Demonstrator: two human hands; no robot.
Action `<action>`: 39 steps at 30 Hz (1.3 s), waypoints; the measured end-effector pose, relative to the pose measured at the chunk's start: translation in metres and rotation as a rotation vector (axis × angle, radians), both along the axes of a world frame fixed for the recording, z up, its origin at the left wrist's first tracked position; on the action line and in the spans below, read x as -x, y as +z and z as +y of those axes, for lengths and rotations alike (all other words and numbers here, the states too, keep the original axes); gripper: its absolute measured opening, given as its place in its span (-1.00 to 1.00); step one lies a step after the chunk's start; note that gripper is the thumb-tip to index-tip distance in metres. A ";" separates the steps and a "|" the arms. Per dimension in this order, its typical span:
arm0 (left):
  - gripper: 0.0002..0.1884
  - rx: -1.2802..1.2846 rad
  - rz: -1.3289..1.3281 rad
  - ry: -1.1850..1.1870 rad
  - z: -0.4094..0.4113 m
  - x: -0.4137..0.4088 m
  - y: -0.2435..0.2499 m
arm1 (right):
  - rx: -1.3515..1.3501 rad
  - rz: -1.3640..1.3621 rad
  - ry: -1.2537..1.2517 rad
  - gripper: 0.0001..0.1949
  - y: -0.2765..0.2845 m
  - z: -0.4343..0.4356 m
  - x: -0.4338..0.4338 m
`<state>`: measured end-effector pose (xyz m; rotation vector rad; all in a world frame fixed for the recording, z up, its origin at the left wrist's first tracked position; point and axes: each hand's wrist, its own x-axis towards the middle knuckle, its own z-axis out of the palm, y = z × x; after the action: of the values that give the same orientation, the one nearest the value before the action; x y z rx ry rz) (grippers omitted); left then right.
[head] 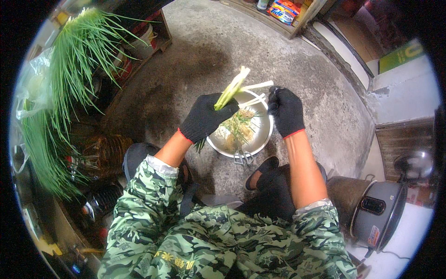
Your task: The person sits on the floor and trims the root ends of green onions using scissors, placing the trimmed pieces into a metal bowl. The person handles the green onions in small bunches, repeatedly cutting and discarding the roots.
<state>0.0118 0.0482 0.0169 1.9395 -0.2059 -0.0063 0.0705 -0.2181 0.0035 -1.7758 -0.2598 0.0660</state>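
My left hand [210, 115], in a black knit glove with a red cuff, is closed around a small bunch of green onions [232, 89]. Their white ends fan out up and to the right, and some green leaves show below the wrist. My right hand [285, 108], gloved the same way, is just right of the white ends with its fingers curled; whether something small is pinched in them cannot be told. Beneath both hands a round metal bowl [269, 134] stands on the floor, holding root trimmings [244, 130] and green scraps. Scissors [243, 157] lie at its near rim.
Large bunches of green onions [82, 45] hang over the left edge beside a clear plastic bag [36, 82]. Buckets [143, 43] sit on a low shelf. At right is a grey electric cooker [378, 212]. A wooden shelf [258, 12] with a Tide bag [284, 12] stands ahead.
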 end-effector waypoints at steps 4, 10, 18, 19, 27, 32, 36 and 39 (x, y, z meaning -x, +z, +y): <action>-0.64 0.065 0.237 0.054 0.004 0.000 0.024 | -0.154 0.294 0.016 -0.79 0.009 -0.002 0.005; -0.62 0.197 0.336 0.042 0.005 -0.003 0.022 | 0.620 -0.140 0.018 -0.70 -0.016 0.000 0.009; -0.62 0.203 0.351 -0.046 -0.001 0.000 0.017 | -0.097 0.290 0.209 -0.73 0.012 0.020 0.021; -0.62 0.175 0.358 -0.062 -0.003 0.000 0.018 | -0.131 0.326 0.205 -0.73 0.015 0.027 0.025; -0.63 0.184 0.372 0.003 -0.017 0.003 0.019 | -0.373 0.430 0.160 -0.80 0.025 0.022 0.022; -0.66 0.227 0.370 0.045 -0.010 0.001 0.012 | -0.412 0.318 -0.115 -0.80 0.010 -0.018 -0.006; -0.65 0.272 0.392 0.030 -0.004 0.002 0.018 | -0.263 0.388 -0.188 -0.66 0.029 -0.025 -0.008; -0.64 0.358 0.436 -0.012 -0.003 0.002 0.010 | 0.004 0.366 -0.141 -0.66 0.037 0.006 0.010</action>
<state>0.0099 0.0456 0.0266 1.5366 0.0692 -0.3727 0.0609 -0.2118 0.0403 -1.7440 0.1294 0.2866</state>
